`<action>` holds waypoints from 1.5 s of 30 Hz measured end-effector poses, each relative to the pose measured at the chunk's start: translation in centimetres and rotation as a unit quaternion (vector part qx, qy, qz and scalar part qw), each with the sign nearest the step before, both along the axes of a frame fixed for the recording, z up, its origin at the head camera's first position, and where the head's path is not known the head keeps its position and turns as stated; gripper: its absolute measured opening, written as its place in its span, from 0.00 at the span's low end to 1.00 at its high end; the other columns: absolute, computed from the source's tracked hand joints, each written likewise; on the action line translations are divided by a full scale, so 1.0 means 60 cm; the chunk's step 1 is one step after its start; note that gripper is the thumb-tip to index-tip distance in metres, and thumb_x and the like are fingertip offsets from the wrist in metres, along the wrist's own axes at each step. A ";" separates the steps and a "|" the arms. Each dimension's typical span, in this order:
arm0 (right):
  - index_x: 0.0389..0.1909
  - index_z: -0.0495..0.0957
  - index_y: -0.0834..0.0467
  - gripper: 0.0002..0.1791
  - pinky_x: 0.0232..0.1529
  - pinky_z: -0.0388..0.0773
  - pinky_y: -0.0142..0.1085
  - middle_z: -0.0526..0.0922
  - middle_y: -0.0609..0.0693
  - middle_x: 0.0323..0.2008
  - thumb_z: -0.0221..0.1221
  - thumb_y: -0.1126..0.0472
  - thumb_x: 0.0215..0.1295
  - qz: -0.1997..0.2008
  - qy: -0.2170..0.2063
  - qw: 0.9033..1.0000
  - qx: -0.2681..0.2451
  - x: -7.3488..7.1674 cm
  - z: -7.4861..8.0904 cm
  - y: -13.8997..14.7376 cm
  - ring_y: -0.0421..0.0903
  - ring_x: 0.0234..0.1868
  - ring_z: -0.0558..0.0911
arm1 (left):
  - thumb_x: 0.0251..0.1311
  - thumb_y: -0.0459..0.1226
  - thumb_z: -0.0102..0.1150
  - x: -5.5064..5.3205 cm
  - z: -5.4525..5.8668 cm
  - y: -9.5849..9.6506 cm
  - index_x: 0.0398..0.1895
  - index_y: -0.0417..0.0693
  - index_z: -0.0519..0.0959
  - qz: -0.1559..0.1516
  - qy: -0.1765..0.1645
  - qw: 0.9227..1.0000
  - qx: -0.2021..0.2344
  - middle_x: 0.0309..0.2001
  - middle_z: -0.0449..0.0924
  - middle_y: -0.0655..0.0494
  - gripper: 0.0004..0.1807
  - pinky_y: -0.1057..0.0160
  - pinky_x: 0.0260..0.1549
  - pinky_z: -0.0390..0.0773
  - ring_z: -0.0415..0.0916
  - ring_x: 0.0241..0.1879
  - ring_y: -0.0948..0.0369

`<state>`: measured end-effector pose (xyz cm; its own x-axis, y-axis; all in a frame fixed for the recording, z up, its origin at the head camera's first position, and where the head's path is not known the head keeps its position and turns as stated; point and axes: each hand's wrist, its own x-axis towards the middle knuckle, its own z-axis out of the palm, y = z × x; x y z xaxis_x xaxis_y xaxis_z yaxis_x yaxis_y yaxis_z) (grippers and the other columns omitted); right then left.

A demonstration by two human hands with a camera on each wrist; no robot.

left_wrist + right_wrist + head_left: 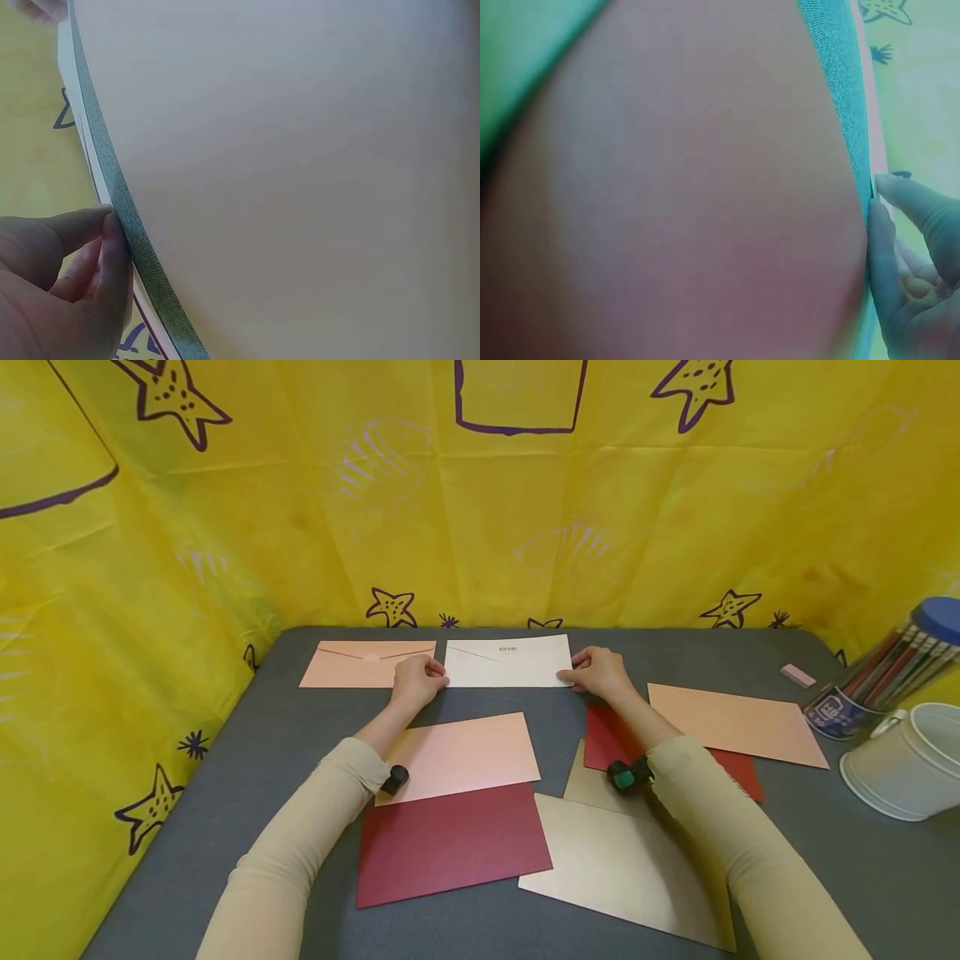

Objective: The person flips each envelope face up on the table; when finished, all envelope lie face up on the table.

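A white envelope (517,664), its flap line and a small printed mark showing, lies near the back edge of the table. My left hand (420,681) pinches its lower left corner between thumb and fingers. At the lower right corner, my right hand (598,672) pinches it the same way. Just left of it lies a peach envelope (345,670) with its flap side up, partly covered by my left hand. Both wrist views show the left hand (71,270) and the right hand (919,262) at the thin edge of the white envelope.
Nearer me lie a pink envelope (468,752), a dark red envelope (453,847), a cream envelope (615,860), a red envelope (603,739) and another peach envelope (738,722). An eraser (797,675), a tub of pencils (877,681) and a white bucket (900,768) stand right.
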<state>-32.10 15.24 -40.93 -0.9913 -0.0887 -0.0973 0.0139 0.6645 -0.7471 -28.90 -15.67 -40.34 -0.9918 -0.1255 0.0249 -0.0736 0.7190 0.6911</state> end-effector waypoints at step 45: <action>0.63 0.70 0.62 0.27 0.59 0.67 0.60 0.73 0.64 0.60 0.56 0.50 0.71 0.064 0.053 0.996 0.040 0.139 0.030 0.205 0.64 0.62 0.69 | 0.67 0.37 0.59 0.082 0.015 0.068 0.54 0.42 0.79 -0.357 0.056 0.932 -0.011 0.53 0.79 0.51 0.15 0.57 0.54 0.75 0.74 0.56 0.56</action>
